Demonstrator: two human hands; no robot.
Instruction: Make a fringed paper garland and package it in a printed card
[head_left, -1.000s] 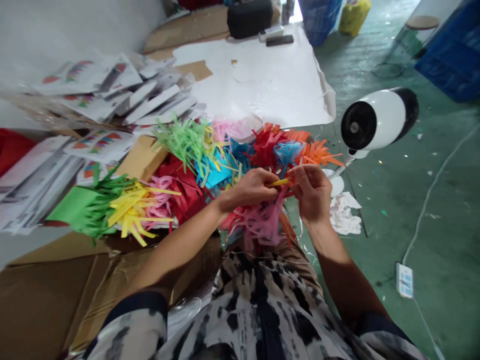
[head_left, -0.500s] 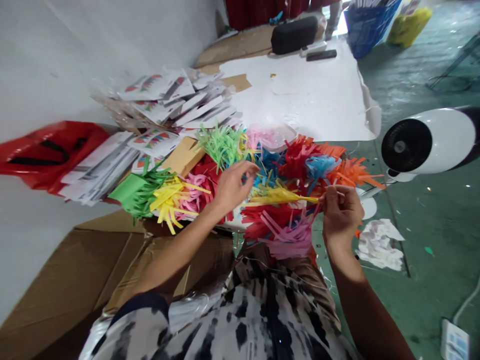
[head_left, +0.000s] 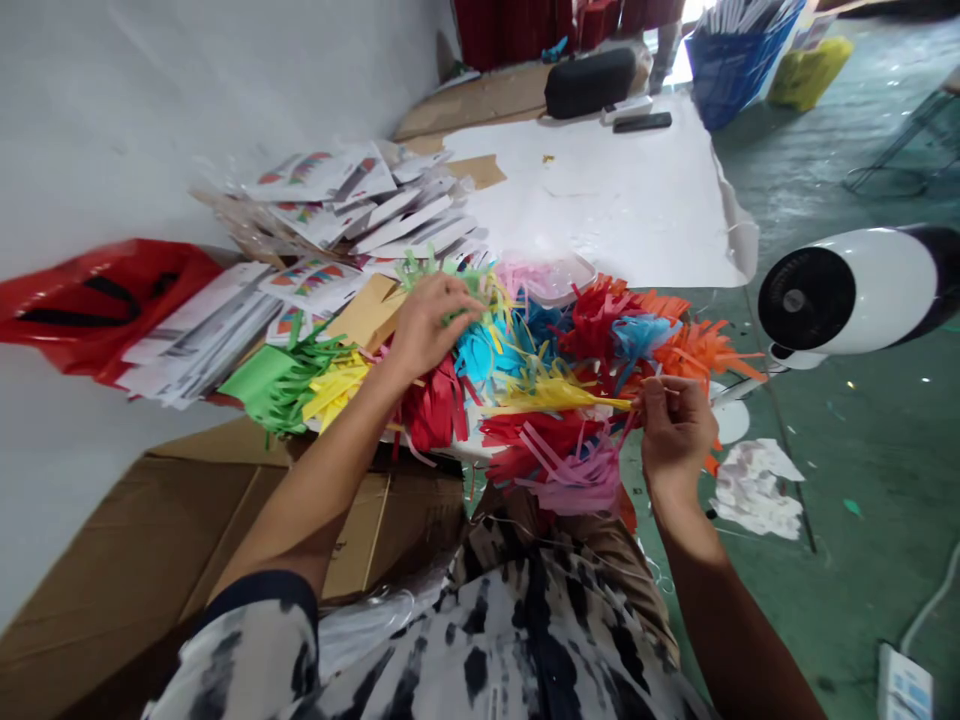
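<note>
My right hand (head_left: 675, 425) pinches the narrow, twisted end of a yellow paper tassel (head_left: 551, 393), whose fringe spreads leftward over the pile. My left hand (head_left: 435, 320) is over the light green tassel (head_left: 420, 268), fingers bent and thumb apart; it covers part of the fringe, and whether it touches is unclear. Beneath and beside it are a blue tassel (head_left: 491, 345) and a dark red tassel (head_left: 435, 405). Nearer my lap, a pink tassel (head_left: 574, 475) hangs below a red tassel (head_left: 540, 435). An orange tassel (head_left: 701, 350) lies behind my right hand.
Printed packets (head_left: 322, 190) are heaped at the back left, near a red bag (head_left: 112, 305). A white sheet (head_left: 607, 200) covers the far table. A fan (head_left: 855, 290) stands at the right. A cardboard box (head_left: 187, 520) is at lower left.
My left hand has moved left and away from me, from above the blue tassel to the light green one. My right hand keeps its pinch on the yellow tassel, nearly in place.
</note>
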